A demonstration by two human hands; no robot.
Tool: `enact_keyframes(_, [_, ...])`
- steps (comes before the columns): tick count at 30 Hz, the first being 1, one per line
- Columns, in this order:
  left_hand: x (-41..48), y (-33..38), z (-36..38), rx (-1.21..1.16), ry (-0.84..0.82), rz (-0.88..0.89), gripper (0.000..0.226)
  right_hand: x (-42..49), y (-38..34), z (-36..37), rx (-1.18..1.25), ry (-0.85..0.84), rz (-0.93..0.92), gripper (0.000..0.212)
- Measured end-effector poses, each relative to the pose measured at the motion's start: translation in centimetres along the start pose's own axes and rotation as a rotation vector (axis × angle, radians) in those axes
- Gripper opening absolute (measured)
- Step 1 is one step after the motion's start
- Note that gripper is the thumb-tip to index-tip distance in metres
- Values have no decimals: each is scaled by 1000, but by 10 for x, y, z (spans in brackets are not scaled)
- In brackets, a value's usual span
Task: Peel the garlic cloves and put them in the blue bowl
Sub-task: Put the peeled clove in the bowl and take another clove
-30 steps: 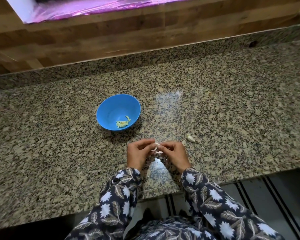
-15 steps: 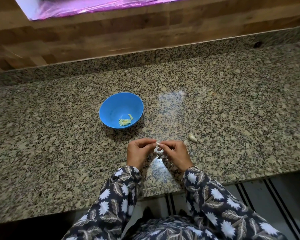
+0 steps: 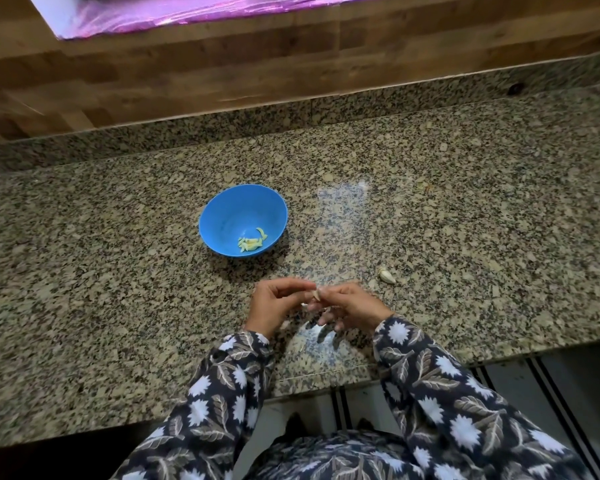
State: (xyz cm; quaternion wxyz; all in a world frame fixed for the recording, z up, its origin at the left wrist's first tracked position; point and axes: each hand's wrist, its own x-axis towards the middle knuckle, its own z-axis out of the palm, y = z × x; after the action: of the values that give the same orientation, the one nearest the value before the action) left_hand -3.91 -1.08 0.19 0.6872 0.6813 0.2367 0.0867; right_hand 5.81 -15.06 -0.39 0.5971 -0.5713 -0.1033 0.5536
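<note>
A blue bowl [image 3: 243,220] stands on the granite counter [image 3: 465,209] with a few pale peeled cloves [image 3: 252,241] at its bottom. Just in front of it, my left hand [image 3: 274,306] and my right hand [image 3: 349,304] meet above the counter and pinch one small garlic clove [image 3: 315,294] between their fingertips. The clove is mostly hidden by the fingers. Another unpeeled garlic clove [image 3: 387,274] lies on the counter to the right of my hands.
A wooden wall panel [image 3: 222,74] rises behind the counter's low granite backsplash. The counter's front edge [image 3: 326,382] runs just below my wrists, with a striped floor mat [image 3: 551,410] beneath at the right.
Both hands stay together on the clove. The fingers of my right hand have shifted and spread a little below it.
</note>
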Motion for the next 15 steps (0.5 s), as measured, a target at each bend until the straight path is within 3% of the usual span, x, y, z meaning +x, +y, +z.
enact_keyframes(3, [-1, 1, 1, 117, 15, 73, 23, 2, -1, -1, 3, -18, 28, 17])
enact_keyframes(7, [-2, -1, -4, 531, -10, 222, 24, 4, -5, -5, -217, 3, -27, 19])
enact_keyframes(15, [1, 13, -17, 922, -285, 697, 11, 4, -17, -6, -299, -197, 58, 17])
